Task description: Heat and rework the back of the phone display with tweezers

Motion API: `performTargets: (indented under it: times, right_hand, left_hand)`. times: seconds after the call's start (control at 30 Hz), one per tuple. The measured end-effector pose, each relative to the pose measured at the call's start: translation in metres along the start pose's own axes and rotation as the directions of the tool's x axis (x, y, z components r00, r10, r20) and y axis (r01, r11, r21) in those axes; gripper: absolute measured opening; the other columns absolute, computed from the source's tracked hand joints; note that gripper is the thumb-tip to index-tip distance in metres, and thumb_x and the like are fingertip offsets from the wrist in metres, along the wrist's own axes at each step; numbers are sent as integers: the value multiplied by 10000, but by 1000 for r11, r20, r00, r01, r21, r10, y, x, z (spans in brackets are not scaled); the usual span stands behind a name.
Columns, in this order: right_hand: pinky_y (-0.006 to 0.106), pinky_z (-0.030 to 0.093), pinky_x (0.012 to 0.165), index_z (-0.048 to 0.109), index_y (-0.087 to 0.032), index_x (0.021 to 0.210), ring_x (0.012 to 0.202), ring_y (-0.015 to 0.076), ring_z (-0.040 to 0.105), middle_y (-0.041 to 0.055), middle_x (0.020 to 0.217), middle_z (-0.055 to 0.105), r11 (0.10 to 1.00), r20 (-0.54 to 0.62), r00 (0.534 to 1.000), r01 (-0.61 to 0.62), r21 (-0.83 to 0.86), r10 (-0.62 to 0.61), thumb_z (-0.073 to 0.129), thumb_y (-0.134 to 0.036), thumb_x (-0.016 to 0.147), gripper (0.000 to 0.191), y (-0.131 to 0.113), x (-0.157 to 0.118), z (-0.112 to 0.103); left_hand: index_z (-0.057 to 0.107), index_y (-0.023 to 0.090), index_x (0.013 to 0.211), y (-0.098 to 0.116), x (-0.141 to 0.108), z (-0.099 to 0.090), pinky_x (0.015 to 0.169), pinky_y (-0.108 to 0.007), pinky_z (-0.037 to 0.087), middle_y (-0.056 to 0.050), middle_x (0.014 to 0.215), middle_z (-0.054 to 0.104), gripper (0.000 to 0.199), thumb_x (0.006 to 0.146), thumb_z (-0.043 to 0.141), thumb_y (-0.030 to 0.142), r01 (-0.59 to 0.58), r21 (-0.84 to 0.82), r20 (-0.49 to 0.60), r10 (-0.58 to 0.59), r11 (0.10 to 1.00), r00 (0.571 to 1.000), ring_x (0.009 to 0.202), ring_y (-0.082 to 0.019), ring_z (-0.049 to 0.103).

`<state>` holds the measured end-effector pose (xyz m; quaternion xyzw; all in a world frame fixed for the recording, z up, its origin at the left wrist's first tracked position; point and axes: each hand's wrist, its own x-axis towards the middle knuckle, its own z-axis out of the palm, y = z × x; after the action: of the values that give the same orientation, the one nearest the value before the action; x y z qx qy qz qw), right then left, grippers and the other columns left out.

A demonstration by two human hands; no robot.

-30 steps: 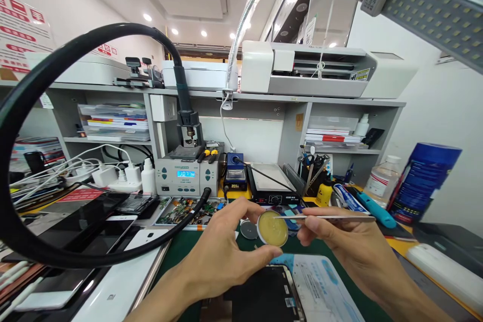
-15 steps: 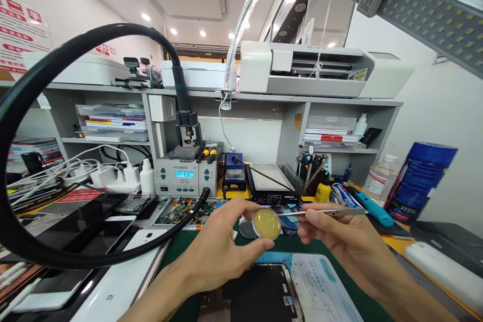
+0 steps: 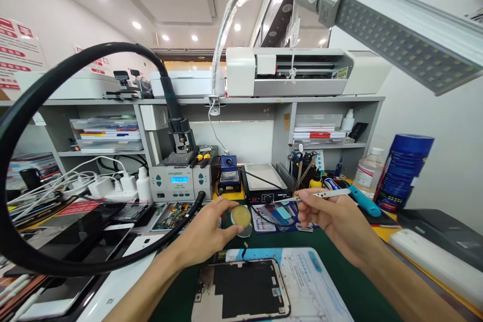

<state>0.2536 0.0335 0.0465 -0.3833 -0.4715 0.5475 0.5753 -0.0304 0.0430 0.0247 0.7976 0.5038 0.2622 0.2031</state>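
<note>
Green bench mat (image 3: 302, 239), open tin (image 3: 240, 216) above it

The left hand (image 3: 206, 234) pinches the round tin at its edge between thumb and fingers; the right hand (image 3: 334, 216) holds slim metal tweezers (image 3: 332, 193) like a pen, apart from the tin. The tin looks light and rigid, its yellow paste probably soft and sticky, so the dry outer rim is the safest hold. Nearer the body, the phone panel (image 3: 245, 289) looks thin and fragile, best taken by its frame
</note>
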Motion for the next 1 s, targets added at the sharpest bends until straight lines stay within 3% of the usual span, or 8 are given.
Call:
performTargets:
  times: [0.23, 0.43, 0.57, 0.87, 1.0]
  right_hand:
    - [259, 568, 548, 789, -132, 859, 615, 166, 670, 48, 702, 720, 994, 44, 997, -64, 85, 61, 841, -330, 856, 204, -4, 4, -8]
    - [229, 538, 501, 740, -152, 831, 548, 136, 644, 18, 660, 707, 993, 77, 995, -71, 98, 63, 858, -315, 849, 202, -8, 6, -9]
    - [219, 548, 509, 714, -149, 794, 562, 134, 668, 29, 678, 727, 995, 127, 990, -71, 73, 61, 855, -401, 869, 299, -10, 4, -10]
    - [219, 561, 487, 710, -147, 729, 527, 132, 676, 42, 654, 746, 999, 150, 988, -27, -27, 30, 841, -507, 861, 405, -9, 0, -8]
    - [222, 580, 491, 737, -138, 680, 511, 135, 681, 60, 622, 748, 994, 149, 988, -12, -105, 27, 820, -543, 868, 453, -10, 0, -6]
  left_hand:
    - [678, 189, 1296, 20, 25, 2, 861, -423, 545, -90, 1187, 700, 523, 912, 710, 543, -60, 112, 184, 39, 992, 982, 988, -251, 674]
    - [678, 181, 1229, 38, 49, 16, 884, -450, 592, -68, 1144, 717, 407, 965, 695, 490, -174, 210, 418, 73, 962, 906, 983, -237, 705]
    - [668, 175, 1236, 40, 57, 23, 886, -443, 600, -72, 1176, 710, 368, 987, 678, 446, -206, 266, 502, 47, 942, 864, 1004, -240, 707]
    - [684, 163, 1183, 45, 77, 32, 852, -419, 613, -66, 1149, 716, 311, 983, 694, 402, -146, 397, 549, -107, 906, 829, 979, -229, 713]
    - [684, 157, 1168, 48, 69, 13, 829, -408, 613, -60, 1108, 721, 325, 992, 678, 429, -94, 329, 482, -81, 940, 873, 931, -215, 715]
